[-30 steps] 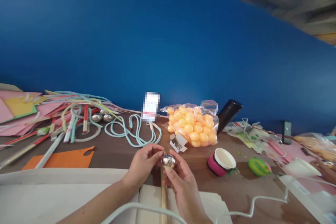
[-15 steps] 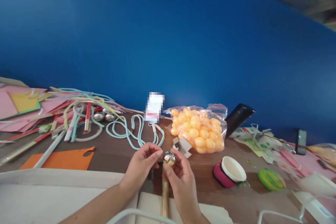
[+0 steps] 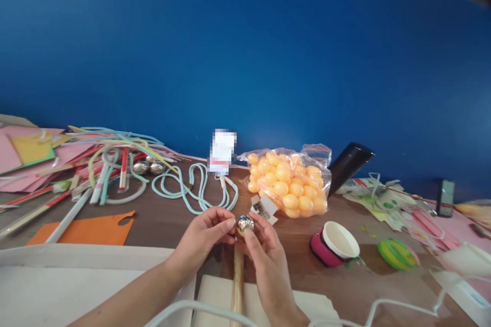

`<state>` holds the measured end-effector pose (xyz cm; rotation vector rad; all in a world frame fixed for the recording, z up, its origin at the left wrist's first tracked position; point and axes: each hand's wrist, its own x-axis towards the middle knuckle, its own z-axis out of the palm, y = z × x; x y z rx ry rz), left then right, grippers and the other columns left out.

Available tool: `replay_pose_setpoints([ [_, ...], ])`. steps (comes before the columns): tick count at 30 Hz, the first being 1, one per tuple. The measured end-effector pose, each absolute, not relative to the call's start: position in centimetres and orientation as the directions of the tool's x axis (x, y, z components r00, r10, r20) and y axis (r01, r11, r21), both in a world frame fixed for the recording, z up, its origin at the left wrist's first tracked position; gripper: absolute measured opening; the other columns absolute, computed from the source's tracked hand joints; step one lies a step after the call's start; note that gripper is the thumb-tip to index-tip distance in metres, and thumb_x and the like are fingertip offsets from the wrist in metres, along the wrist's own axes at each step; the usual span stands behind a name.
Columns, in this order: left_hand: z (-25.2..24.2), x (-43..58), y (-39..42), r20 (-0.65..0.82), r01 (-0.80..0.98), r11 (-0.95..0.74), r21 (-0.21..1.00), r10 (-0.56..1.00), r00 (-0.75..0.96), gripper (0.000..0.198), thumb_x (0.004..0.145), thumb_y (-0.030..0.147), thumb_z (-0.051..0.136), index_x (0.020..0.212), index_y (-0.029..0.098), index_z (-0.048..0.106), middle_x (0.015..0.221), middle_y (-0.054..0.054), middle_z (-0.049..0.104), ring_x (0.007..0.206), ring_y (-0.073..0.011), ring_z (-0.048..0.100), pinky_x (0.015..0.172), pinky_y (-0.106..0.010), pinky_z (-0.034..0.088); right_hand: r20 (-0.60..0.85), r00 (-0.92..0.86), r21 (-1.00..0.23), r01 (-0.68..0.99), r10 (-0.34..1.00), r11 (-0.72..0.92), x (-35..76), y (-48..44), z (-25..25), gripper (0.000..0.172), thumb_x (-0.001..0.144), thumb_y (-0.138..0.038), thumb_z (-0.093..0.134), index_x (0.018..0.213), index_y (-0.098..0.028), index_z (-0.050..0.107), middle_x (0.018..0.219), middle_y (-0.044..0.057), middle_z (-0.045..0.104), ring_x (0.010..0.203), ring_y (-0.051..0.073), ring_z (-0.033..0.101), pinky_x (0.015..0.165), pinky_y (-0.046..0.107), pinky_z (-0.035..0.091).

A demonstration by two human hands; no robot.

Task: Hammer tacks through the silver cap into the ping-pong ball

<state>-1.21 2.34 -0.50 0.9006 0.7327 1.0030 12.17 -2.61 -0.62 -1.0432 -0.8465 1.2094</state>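
Observation:
A shiny silver ball (image 3: 245,223) is gripped between the thumb and fingers of my right hand (image 3: 268,260). My left hand (image 3: 209,232) is closed in a pinch right beside the ball's left side. Whatever lies between the left fingertips is too small to make out. Under the ball, a wooden stick (image 3: 238,286) runs down towards me; its upper end is hidden by my hands. Just beyond my right fingers stands a small open white box (image 3: 264,208) with small dark bits inside.
A clear bag of orange balls (image 3: 287,184) lies behind the box. To the left are looped pale-blue cords (image 3: 184,191), several silver balls (image 3: 157,167) and an orange sheet (image 3: 84,229). On the right sit a magenta-and-white cup (image 3: 332,245) and green tape rolls (image 3: 397,253).
My right thumb has shifted up across the front of the ball, and the ball appears turned in the fingers. My left pinch stays beside it. The camera view has shifted slightly.

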Motion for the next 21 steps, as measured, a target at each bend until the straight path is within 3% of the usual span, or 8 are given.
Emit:
replay_pose_setpoints([
  [4,-0.5,-1.0,2.3,-0.089,-0.397,0.24,0.886,0.928,0.363,0.019,0.072,0.03,0.066,0.076,0.013,0.058,0.066,0.0,0.059,0.062,-0.0085,0.055,0.059,-0.02,0.047,-0.075,0.189,-0.924,-0.382,0.979,0.003,12.5,-2.5,-0.9,0.032,0.085,-0.031,0.056,0.115,-0.021,0.05,0.107,0.008,0.066,0.091,0.022,0.064,0.08,0.037,0.052],
  [11,-0.5,-0.8,2.4,-0.133,-0.455,0.306,0.837,0.919,0.372,0.027,0.064,0.027,0.072,0.082,0.011,0.06,0.067,-0.002,0.062,0.06,-0.0099,0.059,0.059,-0.022,0.048,-0.159,0.191,-0.879,-0.474,0.969,-0.05,12.8,-1.9,-1.5,0.04,0.073,-0.029,0.071,0.108,-0.019,0.055,0.099,0.007,0.07,0.083,0.022,0.068,0.074,0.032,0.055],
  [16,-0.6,-0.7,2.5,-0.181,-0.462,0.363,0.809,0.902,0.391,0.032,0.056,0.026,0.077,0.078,0.008,0.063,0.066,-0.005,0.065,0.06,-0.012,0.061,0.063,-0.026,0.05,-0.232,0.173,-0.842,-0.528,0.957,-0.109,12.8,-1.6,-1.5,0.051,0.065,-0.029,0.076,0.111,-0.017,0.057,0.102,0.009,0.07,0.091,0.027,0.066,0.079,0.037,0.055],
  [21,-0.4,-0.8,2.5,-0.205,-0.46,0.396,0.795,0.889,0.411,0.035,0.05,0.027,0.08,0.074,0.008,0.063,0.063,-0.006,0.065,0.06,-0.014,0.063,0.064,-0.029,0.051,-0.235,0.193,-0.851,-0.515,0.953,-0.105,12.8,-1.5,-1.4,0.05,0.062,-0.028,0.078,0.108,-0.017,0.06,0.102,0.009,0.069,0.09,0.029,0.066,0.076,0.039,0.056],
])
